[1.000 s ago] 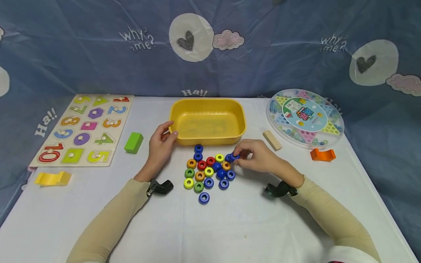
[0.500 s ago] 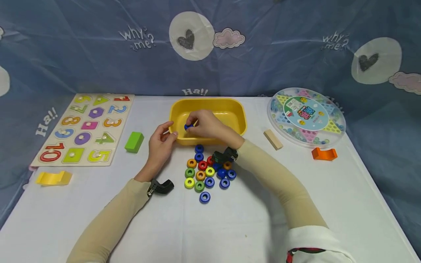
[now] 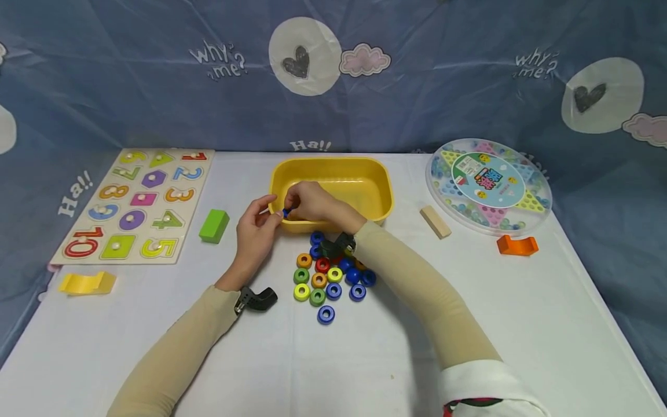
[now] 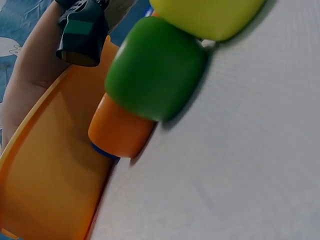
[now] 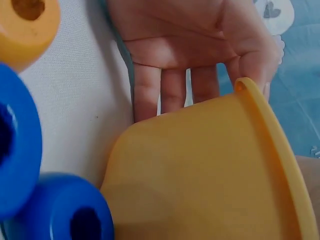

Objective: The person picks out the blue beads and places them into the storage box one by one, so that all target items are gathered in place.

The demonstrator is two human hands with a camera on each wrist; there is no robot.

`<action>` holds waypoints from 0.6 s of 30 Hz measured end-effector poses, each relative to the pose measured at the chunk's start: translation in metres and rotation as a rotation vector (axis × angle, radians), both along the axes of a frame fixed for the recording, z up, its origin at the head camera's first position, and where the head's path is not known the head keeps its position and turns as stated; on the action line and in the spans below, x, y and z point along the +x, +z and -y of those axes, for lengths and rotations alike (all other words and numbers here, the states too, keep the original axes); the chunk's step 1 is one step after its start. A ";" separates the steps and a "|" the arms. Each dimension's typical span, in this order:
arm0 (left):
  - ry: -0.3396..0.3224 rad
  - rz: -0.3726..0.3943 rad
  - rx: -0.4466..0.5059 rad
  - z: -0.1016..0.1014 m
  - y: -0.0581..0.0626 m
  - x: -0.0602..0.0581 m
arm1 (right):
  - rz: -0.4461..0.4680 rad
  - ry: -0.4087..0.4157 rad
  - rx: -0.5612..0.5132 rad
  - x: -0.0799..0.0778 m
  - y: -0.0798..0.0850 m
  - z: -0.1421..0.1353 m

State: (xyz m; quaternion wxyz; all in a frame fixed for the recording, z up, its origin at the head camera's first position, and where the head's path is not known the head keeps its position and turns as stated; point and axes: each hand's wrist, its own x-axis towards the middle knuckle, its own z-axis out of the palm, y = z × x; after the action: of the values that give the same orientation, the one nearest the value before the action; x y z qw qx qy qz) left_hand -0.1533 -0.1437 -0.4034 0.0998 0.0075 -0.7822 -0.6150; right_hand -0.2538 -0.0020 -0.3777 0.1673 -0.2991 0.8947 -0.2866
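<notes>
My left hand [image 3: 252,231] holds the left end of the yellow basin [image 3: 359,197]; in the right wrist view its thumb lies at the rim and its fingers run behind the wall. Inside the basin's left end, my right hand [image 3: 312,202] pinches a blue ring-shaped bead [image 3: 286,213], close to the left thumb. The right fingers hide part of this bead. In front of the basin lie several loose beads: green [image 3: 301,275], yellow [image 3: 301,292], red [image 3: 322,265], orange [image 3: 319,280] and blue [image 3: 326,315]. The right forearm covers some of them.
A number puzzle board [image 3: 135,208] lies at left, beside a green block [image 3: 214,226] and a yellow arched block [image 3: 87,283]. At right are a round clear game case [image 3: 490,185], a wooden block [image 3: 435,222] and an orange arched block [image 3: 517,245]. A patterned blue cloth [image 3: 417,116] hangs behind.
My right hand has carried the blue bead from the pile's right side into the basin, then further left toward the left thumb. The left hand keeps its place on the basin.
</notes>
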 end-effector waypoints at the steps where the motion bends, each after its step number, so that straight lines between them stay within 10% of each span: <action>1: 0.001 -0.002 -0.008 -0.001 0.003 0.002 | 0.004 -0.001 -0.001 0.000 0.001 -0.001; 10: -0.003 0.001 -0.019 -0.001 0.004 0.002 | -0.030 0.008 -0.081 0.007 0.020 -0.049; 18: -0.003 -0.001 -0.017 -0.001 0.004 0.003 | -0.185 0.021 -0.220 0.056 0.042 -0.134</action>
State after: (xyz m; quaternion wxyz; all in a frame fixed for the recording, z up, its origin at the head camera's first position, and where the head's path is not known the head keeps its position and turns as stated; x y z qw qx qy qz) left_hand -0.1503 -0.1423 -0.3994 0.0995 0.0050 -0.7873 -0.6085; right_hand -0.1981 0.1323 -0.3352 0.0531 -0.3500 0.8663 -0.3525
